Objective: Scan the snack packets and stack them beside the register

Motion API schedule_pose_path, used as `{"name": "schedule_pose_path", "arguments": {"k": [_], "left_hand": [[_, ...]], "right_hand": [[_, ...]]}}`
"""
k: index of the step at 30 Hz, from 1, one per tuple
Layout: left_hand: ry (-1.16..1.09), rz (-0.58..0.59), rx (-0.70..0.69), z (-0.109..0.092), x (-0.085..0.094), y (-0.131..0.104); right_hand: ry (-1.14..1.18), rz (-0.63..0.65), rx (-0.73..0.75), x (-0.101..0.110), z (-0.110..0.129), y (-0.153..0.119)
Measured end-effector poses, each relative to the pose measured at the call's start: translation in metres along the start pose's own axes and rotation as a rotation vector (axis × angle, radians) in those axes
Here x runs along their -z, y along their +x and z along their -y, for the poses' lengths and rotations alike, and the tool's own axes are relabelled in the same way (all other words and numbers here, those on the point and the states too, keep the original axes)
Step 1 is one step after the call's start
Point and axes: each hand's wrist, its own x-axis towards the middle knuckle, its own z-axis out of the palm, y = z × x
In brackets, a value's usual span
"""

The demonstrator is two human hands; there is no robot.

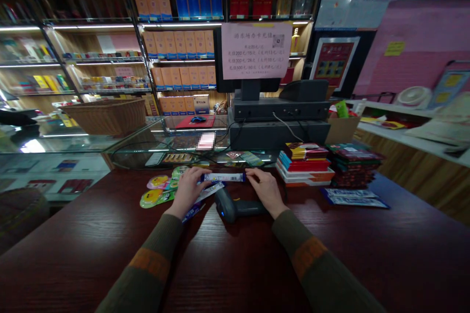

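A narrow blue-and-white wrapped packet [224,177] lies crosswise between my hands, its barcode patch facing me. My left hand [189,188] has its fingers closed at the packet's left end. At the right end, the fingertips of my right hand [266,188] pinch the wrapper's edge. Below the packet a dark handheld barcode scanner [229,206] rests on the table with a small blue light; its handle runs to beneath my right wrist. More blue-and-white packets [210,191] lie beside my left hand, partly hidden by it. Several yellow duck-faced packages [157,195] are to its left.
On the right stand a stack of boxes [306,166], a pile of dark red packs [354,166] and two blue packets [354,198]. A glass counter [172,132], a monitor with a paper sign [257,51] and a wicker basket [106,116] are behind the table [227,264].
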Motion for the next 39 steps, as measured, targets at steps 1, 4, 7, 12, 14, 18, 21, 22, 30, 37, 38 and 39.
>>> {"name": "schedule_pose_path", "arguments": {"k": [1, 4, 7, 12, 14, 18, 21, 22, 30, 37, 38, 39], "left_hand": [[0.031, -0.008, -0.012, 0.000, 0.000, -0.001], [0.078, -0.063, -0.007, 0.002, 0.000, -0.003], [0.078, -0.129, 0.024, 0.008, 0.003, -0.006], [0.050, -0.175, 0.026, 0.018, 0.010, -0.011], [0.056, -0.179, 0.022, 0.020, 0.012, -0.013], [0.066, -0.184, 0.019, 0.022, 0.017, -0.016], [0.073, -0.182, 0.015, 0.024, 0.020, -0.017], [0.076, -0.184, 0.014, 0.025, 0.021, -0.018], [0.079, -0.222, -0.004, 0.033, 0.019, -0.020], [0.086, -0.213, -0.005, 0.032, 0.018, -0.020], [0.084, -0.218, -0.010, 0.032, 0.018, -0.021], [0.082, -0.221, -0.014, 0.032, 0.018, -0.021]], "right_hand": [[-0.004, 0.011, 0.003, 0.000, 0.001, 0.001], [-0.041, 0.032, 0.015, 0.005, 0.004, 0.002], [-0.089, 0.071, 0.027, 0.013, 0.006, -0.001], [-0.117, 0.298, 0.145, 0.030, 0.006, -0.013], [-0.124, 0.384, 0.176, 0.037, 0.006, -0.019], [-0.154, 0.522, 0.238, 0.046, 0.010, -0.026], [-0.168, 0.591, 0.288, 0.046, 0.015, -0.028], [-0.170, 0.611, 0.296, 0.045, 0.016, -0.029], [-0.198, 0.628, 0.270, 0.041, 0.019, -0.035], [-0.219, 0.539, 0.295, 0.044, 0.025, -0.033], [-0.214, 0.527, 0.289, 0.046, 0.025, -0.033], [-0.206, 0.516, 0.282, 0.047, 0.025, -0.032]]}}
